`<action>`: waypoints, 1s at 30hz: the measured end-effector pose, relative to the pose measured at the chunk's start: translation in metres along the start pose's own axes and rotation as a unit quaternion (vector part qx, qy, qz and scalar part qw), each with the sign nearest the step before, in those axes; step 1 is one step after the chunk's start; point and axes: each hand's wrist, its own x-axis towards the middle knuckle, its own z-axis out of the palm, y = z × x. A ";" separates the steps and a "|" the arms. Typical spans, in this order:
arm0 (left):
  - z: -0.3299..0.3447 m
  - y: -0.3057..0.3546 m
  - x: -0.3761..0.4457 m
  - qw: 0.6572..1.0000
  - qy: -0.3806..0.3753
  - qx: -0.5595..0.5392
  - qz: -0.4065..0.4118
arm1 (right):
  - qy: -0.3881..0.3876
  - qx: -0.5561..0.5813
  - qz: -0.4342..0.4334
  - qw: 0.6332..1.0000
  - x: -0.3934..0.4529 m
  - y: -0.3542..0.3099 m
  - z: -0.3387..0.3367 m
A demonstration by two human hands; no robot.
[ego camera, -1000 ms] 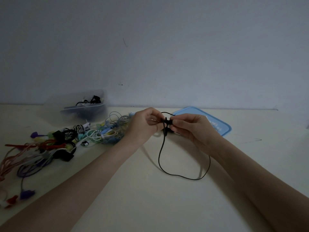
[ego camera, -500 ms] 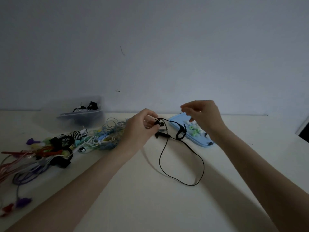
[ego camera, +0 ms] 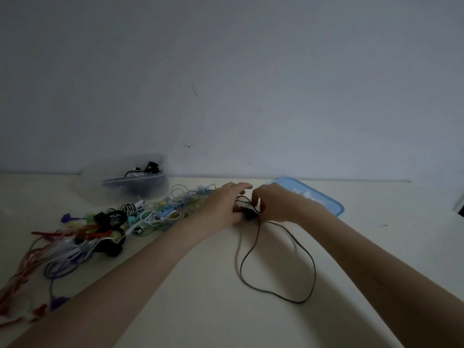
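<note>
A pair of black wired earphones [ego camera: 276,292] lies on the cream table [ego camera: 213,310], its cable forming a long loop toward me. The earbud ends [ego camera: 249,214] are bunched between my two hands. My left hand [ego camera: 223,207] lies low on the table with its fingers stretched forward, its thumb side against the black earbuds. My right hand [ego camera: 273,204] is curled over the same spot, fingertips pinching the thin cable just above the earbuds.
A tangled heap of coloured earphones and cables [ego camera: 100,227] spreads over the left of the table. A clear plastic box [ego camera: 133,182] with black earphones stands at the back left. A light blue lid [ego camera: 326,202] lies behind my right hand. A wall rises behind.
My right hand came down from its raised position and back to the earbuds. Both hands sank to the table, and the left fingers straightened out.
</note>
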 end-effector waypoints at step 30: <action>-0.208 -0.110 -0.025 0.940 0.263 0.186 -0.113 | 0.293 0.296 -0.126 0.900 0.146 -0.197 -0.091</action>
